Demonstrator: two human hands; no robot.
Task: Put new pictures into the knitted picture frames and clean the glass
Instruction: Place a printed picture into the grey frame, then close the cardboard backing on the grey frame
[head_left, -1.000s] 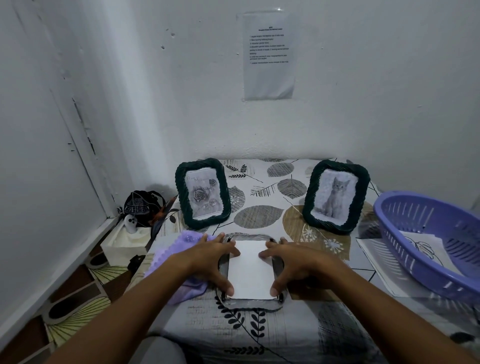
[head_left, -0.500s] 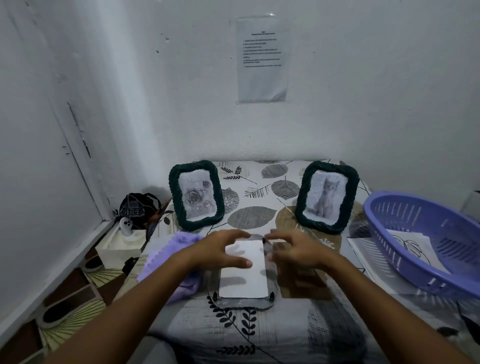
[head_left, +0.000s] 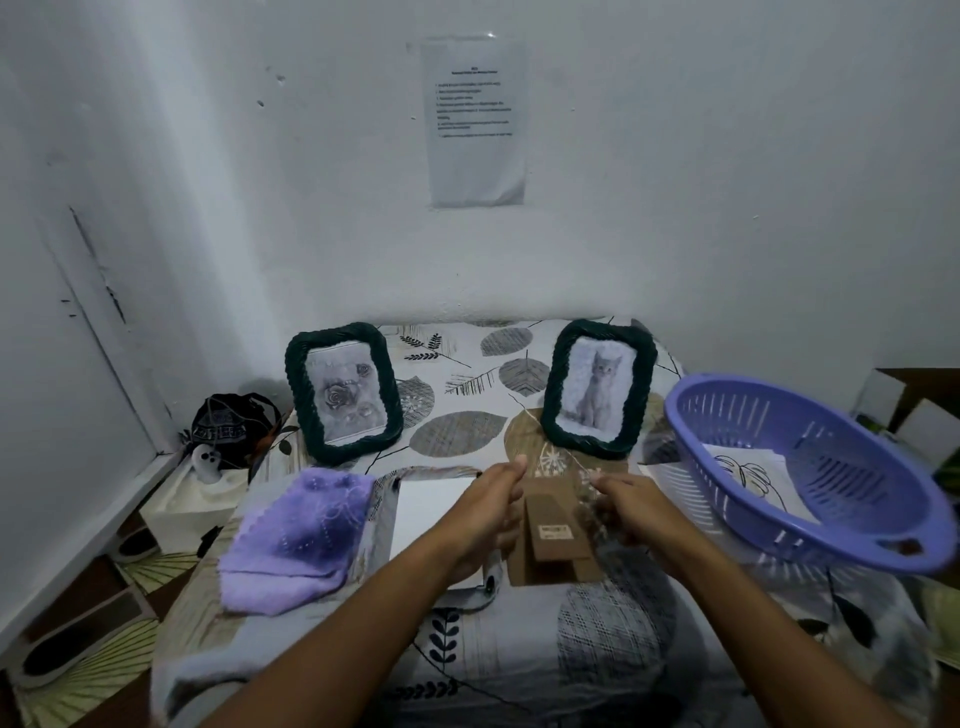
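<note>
Your leaf-patterned table (head_left: 467, 431) carries two green knitted frames (head_left: 344, 392) (head_left: 597, 387) standing at the back, a purple cloth (head_left: 298, 535), a white sheet (head_left: 431, 512), a brown backing board (head_left: 553, 540) and a purple basket (head_left: 810, 467).

You face a corner of white plastered walls (head_left: 675, 208) | a printed sheet (head_left: 475, 122) hangs on the back wall | a leaf-patterned cloth covers the table (head_left: 467, 431) | patterned floor (head_left: 83, 670) shows at lower left | light is dim and bluish.
</note>
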